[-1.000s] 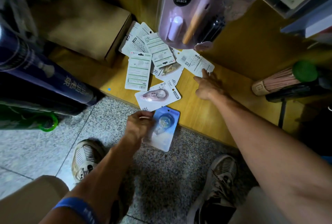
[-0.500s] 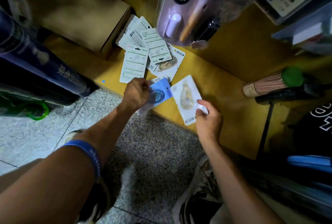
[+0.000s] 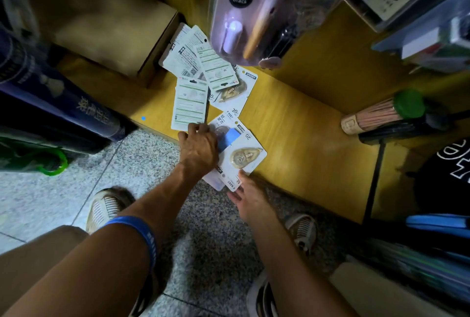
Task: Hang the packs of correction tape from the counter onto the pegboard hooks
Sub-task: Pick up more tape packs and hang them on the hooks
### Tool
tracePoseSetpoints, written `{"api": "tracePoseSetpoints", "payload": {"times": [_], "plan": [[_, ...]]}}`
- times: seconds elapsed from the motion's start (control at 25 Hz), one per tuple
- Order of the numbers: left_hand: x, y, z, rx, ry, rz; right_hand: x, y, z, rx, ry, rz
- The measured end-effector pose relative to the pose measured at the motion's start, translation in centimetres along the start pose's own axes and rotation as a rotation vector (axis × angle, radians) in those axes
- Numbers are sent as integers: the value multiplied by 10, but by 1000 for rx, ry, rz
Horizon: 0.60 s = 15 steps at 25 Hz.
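Note:
Several correction tape packs (image 3: 189,103) lie fanned out on the yellow wooden counter (image 3: 300,123), most of them back side up. My left hand (image 3: 199,146) reaches over the counter's front edge and grips a blue pack (image 3: 232,136), its fingertips touching a white pack with a pink tape (image 3: 223,122) beneath. My right hand (image 3: 245,196) pinches the near corner of a white pack with a yellowish tape (image 3: 245,156), which it holds against the blue pack. No pegboard hooks are in view.
A cardboard box (image 3: 109,19) stands at the counter's back left, beside a dark blue tube (image 3: 50,88). A lilac hanging package (image 3: 254,11) dangles close above the packs. A brown roll with a green cap (image 3: 381,113) lies at the right. My shoes stand on the speckled floor (image 3: 142,164).
My right hand picked a white pack off the counter and has brought it against the blue pack. My left hand moved the blue pack up over the counter's edge.

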<state>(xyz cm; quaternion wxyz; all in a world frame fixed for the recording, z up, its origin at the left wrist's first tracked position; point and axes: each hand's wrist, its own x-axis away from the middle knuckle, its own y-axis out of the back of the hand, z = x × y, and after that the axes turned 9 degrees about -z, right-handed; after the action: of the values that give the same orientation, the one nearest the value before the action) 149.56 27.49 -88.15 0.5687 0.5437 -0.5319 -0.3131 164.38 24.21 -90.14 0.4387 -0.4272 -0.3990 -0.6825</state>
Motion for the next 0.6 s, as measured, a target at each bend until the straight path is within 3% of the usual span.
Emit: {"api": "tracePoseSetpoints", "payload": {"times": [0.08,0.16,0.28,0.48,0.56,0.6], "plan": [[1,-2,-1,-88,-29,-29,-4,5,-4,123,-1,-15],[-1,-3,-1,-128,-48,-48,-2,13,-6,91,-14,60],[1,-8,3,16,-24,-44,3,14,-5,-2,-45,123],[31,-26,9,319,105,-89,1,16,-6,-45,-37,27],[42,-34,0,704,228,-190,1,19,-5,-40,-24,-11],[47,-34,-9,1005,394,-210,0,19,-4,-42,-22,-23]]}}
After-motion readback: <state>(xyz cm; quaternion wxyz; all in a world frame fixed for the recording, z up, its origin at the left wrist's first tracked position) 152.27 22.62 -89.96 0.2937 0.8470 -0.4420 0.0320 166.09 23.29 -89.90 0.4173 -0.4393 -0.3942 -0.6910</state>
